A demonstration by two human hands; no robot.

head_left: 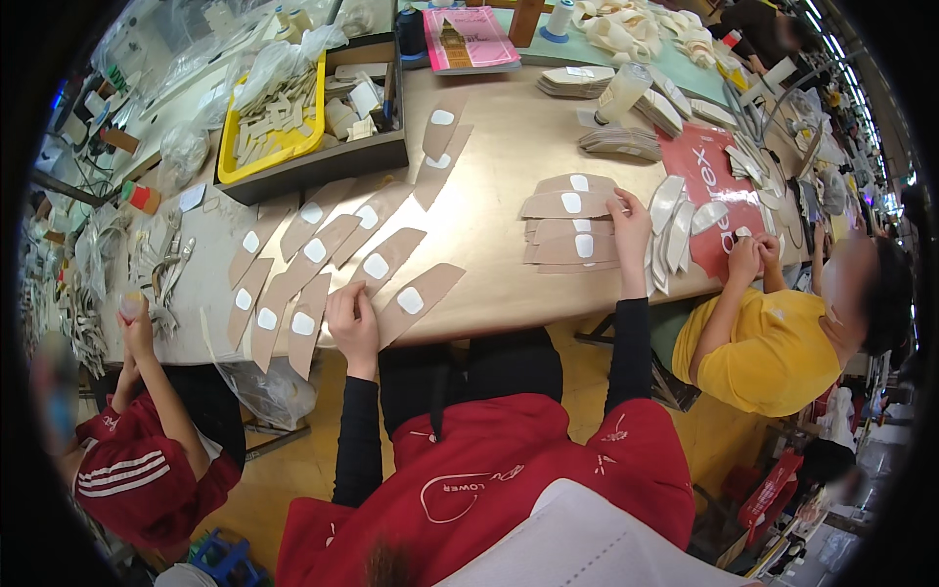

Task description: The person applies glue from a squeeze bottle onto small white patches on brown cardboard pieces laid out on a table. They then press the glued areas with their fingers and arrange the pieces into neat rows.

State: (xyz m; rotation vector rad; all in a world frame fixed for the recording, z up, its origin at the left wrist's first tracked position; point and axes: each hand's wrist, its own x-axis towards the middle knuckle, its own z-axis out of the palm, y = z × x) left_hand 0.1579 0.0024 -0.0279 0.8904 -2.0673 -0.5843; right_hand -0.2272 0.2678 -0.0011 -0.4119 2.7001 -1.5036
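Observation:
Tan curved flat pieces, each with a white patch, lie fanned out in rows on the table's left half. My left hand [353, 328] is closed, its fingers curled at the near end of one tan patched piece [396, 249]; whether they grip it is hidden. Beside that hand lies another patched piece [421, 301]. On the right, my right hand [632, 235] pinches the right end of the top tan piece [553, 203] of an overlapping stack. More tan pieces [562, 252] show below it, their white patches roughly in line.
A black box [386, 152] holding a yellow tray [227, 161] of small pieces stands at the back left. Behind are a pink book [471, 41], bundled pieces [618, 145] and a bottle [623, 93]. Co-workers sit left and right; a red sheet [714, 186] lies near the right one.

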